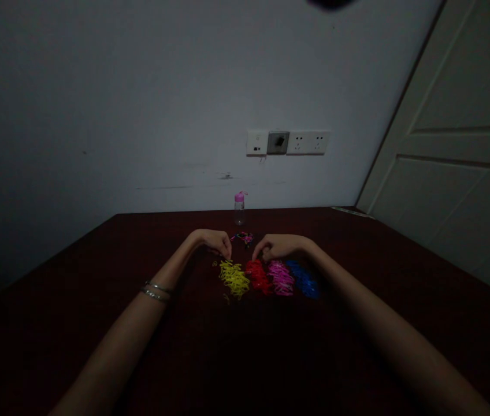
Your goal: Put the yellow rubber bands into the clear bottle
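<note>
Four small heaps of thin, loop-like bands lie in a row on the dark table: yellow bands (234, 279), red bands (259, 278), pink bands (280, 278) and blue bands (303, 279). At the far end of the yellow heap, my left hand (218, 242) is closed with its fingertips pointing down. My right hand (278, 247) has curled fingers, their tips touching the far end of the red heap. Whatever either hand pinches is too small and dim to make out. Between and beyond the hands lies a small multicoloured tangle (245, 236).
A clear bottle with a pink cap (239, 209) stands behind the tangle. The dark red table (175, 358) meets a pale wall (149, 115) bearing sockets and a switch (288, 143). A panelled door (448, 150) is at the right. Stray yellow bands lie left of their heap.
</note>
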Action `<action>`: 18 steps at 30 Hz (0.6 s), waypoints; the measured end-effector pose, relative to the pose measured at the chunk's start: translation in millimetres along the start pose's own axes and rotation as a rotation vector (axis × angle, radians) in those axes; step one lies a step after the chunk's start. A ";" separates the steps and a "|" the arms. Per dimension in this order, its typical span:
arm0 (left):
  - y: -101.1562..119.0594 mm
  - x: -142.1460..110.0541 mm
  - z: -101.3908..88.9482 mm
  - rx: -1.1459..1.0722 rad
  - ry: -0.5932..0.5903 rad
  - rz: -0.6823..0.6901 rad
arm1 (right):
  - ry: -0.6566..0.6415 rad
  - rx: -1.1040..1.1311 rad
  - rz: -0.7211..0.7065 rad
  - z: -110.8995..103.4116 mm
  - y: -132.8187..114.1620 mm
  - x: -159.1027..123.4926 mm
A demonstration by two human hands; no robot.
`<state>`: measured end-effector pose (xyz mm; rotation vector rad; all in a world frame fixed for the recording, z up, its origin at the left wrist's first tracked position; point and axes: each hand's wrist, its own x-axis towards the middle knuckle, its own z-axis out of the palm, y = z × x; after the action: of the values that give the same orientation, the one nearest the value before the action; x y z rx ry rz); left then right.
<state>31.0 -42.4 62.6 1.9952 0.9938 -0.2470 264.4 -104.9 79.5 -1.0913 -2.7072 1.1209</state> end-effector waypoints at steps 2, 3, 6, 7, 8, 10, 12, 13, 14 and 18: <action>-2.1 0.7 1.3 0.011 -0.027 -0.013 | -0.071 -0.022 -0.016 5.6 -6.2 4.4; -2.8 0.9 1.9 0.013 -0.036 -0.021 | -0.096 -0.033 -0.023 7.9 -8.2 6.3; -3.7 1.0 3.1 -0.007 -0.050 -0.042 | -0.121 -0.071 -0.037 13.0 -10.3 10.8; -3.7 0.8 3.2 -0.021 -0.054 -0.048 | -0.124 -0.083 -0.037 14.1 -10.3 11.9; -3.6 0.3 3.1 -0.037 -0.052 -0.051 | -0.127 -0.093 -0.032 15.0 -10.1 12.8; -3.7 -1.1 2.2 -0.070 -0.035 -0.044 | -0.123 -0.113 -0.016 16.4 -9.9 14.0; -4.7 -2.4 0.6 -0.091 -0.005 -0.020 | -0.108 -0.131 -0.007 17.4 -10.1 14.5; -5.7 -2.8 -0.5 -0.094 0.012 -0.006 | -0.101 -0.135 -0.008 17.7 -10.3 14.5; -7.0 -2.8 -1.7 -0.092 0.033 0.008 | -0.098 -0.134 -0.012 17.9 -10.4 14.5; -13.4 1.7 -5.1 -0.062 0.186 0.088 | -0.093 -0.117 -0.008 17.7 -9.1 14.5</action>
<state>21.4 -33.5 56.5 2.0262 1.0132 0.0185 243.3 -111.6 68.6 -1.0677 -2.8793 1.0500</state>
